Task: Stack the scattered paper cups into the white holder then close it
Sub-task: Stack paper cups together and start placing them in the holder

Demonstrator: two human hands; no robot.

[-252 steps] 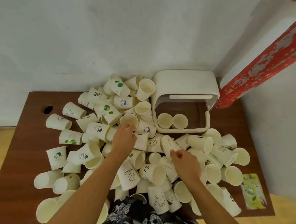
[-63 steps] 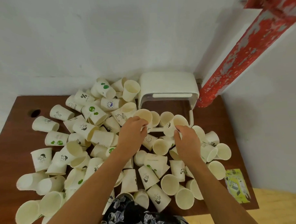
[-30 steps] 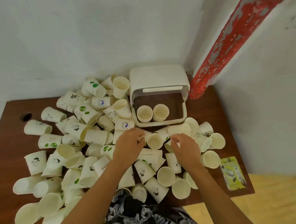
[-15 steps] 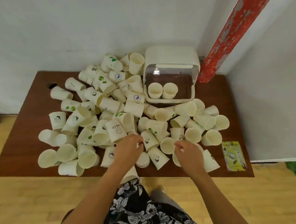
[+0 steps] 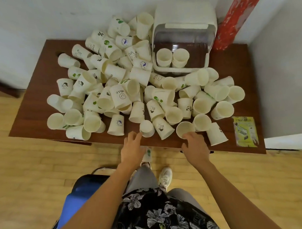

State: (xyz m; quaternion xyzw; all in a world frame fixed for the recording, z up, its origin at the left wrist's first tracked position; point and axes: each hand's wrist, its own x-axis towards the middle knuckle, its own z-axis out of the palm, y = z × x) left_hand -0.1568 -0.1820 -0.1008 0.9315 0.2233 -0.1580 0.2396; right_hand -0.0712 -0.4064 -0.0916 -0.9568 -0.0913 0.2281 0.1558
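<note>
Several white paper cups [image 5: 122,96] lie scattered in a heap over the brown table [image 5: 35,94]. The white holder [image 5: 184,15] stands at the back right with its clear lid raised; two short stacks of cups [image 5: 172,58] sit inside. My left hand [image 5: 132,149] hovers at the table's front edge, fingers apart, its fingertips just short of a small cup [image 5: 146,128]. My right hand [image 5: 195,145] rests at the front edge, fingers touching the rim of an upright cup [image 5: 185,129]. Neither hand holds anything.
A yellow-green leaflet [image 5: 245,130] lies at the table's front right corner. A red patterned pillar [image 5: 236,17] rises behind the holder. A blue chair [image 5: 81,194] stands behind me on the wooden floor. A white wall backs the table.
The view has risen and pulled back from the table. Both hands have drawn back from the middle of the heap to the front edge, empty.
</note>
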